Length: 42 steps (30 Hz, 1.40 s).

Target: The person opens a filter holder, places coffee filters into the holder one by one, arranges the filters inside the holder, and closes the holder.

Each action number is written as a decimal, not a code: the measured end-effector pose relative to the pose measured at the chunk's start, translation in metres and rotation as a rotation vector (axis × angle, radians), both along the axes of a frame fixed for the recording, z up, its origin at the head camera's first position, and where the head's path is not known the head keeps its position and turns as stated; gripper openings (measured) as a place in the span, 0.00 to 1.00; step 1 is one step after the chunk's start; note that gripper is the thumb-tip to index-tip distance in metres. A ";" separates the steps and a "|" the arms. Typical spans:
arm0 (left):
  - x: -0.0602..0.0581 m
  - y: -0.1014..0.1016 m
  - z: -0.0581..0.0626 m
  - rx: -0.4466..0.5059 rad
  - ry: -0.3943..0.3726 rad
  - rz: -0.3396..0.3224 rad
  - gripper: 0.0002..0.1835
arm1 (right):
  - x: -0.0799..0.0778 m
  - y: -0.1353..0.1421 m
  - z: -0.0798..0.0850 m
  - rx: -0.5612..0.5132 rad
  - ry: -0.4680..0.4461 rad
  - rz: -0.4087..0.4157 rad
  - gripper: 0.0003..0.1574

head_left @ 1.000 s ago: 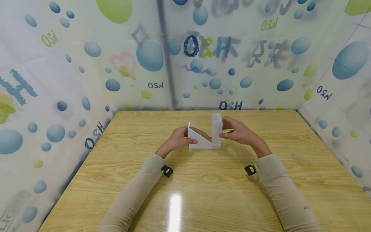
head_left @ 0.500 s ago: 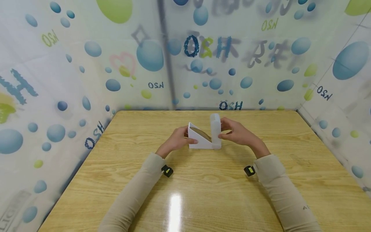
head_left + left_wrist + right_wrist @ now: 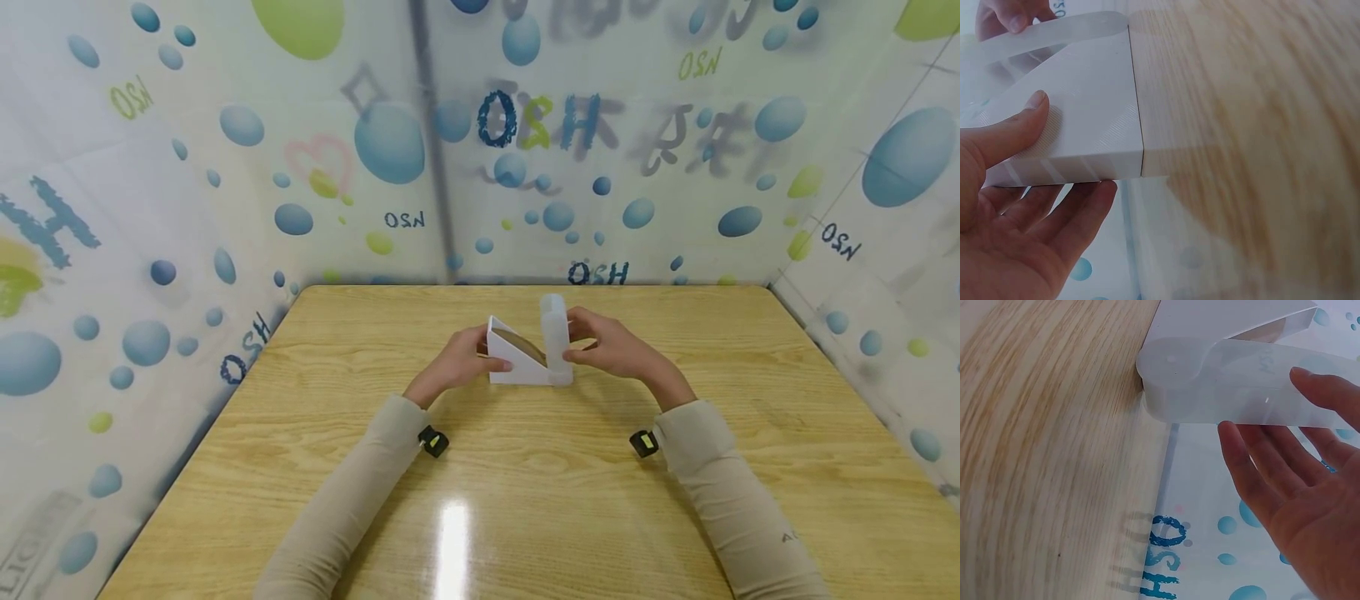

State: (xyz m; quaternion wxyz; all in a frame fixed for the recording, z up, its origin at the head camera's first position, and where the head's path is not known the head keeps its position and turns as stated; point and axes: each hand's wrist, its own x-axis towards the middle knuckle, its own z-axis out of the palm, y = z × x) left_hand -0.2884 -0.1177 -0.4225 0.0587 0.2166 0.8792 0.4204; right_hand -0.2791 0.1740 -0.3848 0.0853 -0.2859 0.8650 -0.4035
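Note:
A white box [image 3: 517, 369] with a slanted top edge stands on the table, and something brown [image 3: 522, 343] shows inside it. Its frosted, translucent lid [image 3: 555, 337] is joined at the lower right and stands raised, leaning slightly left. My left hand [image 3: 463, 358] grips the box's tall left end. In the left wrist view, the left thumb [image 3: 1025, 122] lies on the slant-sided face while the fingers reach along the end wall. My right hand [image 3: 611, 343] holds the lid from the right, its thumb [image 3: 1322, 387] on one side and fingertips along the outer edge.
The wood-grain table [image 3: 525, 467] extends around the box on all sides. Behind it hangs a pale backdrop [image 3: 637, 167] printed with blue and green drops, and similar panels flank the table. A small black device [image 3: 643, 443] is at the right cuff, another [image 3: 433, 442] at the left.
The lid has swung a little to the left, toward the box's opening, with my right hand moving along with it. The left hand and the box have stayed put.

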 end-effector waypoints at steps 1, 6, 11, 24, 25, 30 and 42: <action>0.000 0.000 0.000 -0.001 0.000 0.000 0.22 | 0.000 0.000 0.000 0.001 -0.001 0.000 0.31; 0.000 0.000 0.000 -0.008 0.002 0.005 0.22 | 0.000 -0.001 -0.001 0.003 0.002 -0.001 0.31; 0.000 0.001 0.001 -0.009 0.004 0.006 0.22 | -0.001 -0.002 -0.002 0.006 0.002 0.003 0.31; 0.001 0.000 0.000 -0.005 0.001 0.001 0.22 | -0.003 -0.004 -0.008 0.016 -0.006 0.011 0.30; 0.001 0.000 -0.001 -0.005 -0.001 0.001 0.22 | -0.003 -0.005 -0.008 0.018 -0.006 0.010 0.30; 0.001 0.000 0.000 -0.004 -0.001 0.003 0.22 | -0.003 -0.007 -0.008 0.036 -0.005 0.009 0.30; 0.000 0.000 0.001 0.001 0.006 -0.005 0.21 | -0.004 -0.009 -0.008 0.054 -0.015 0.029 0.31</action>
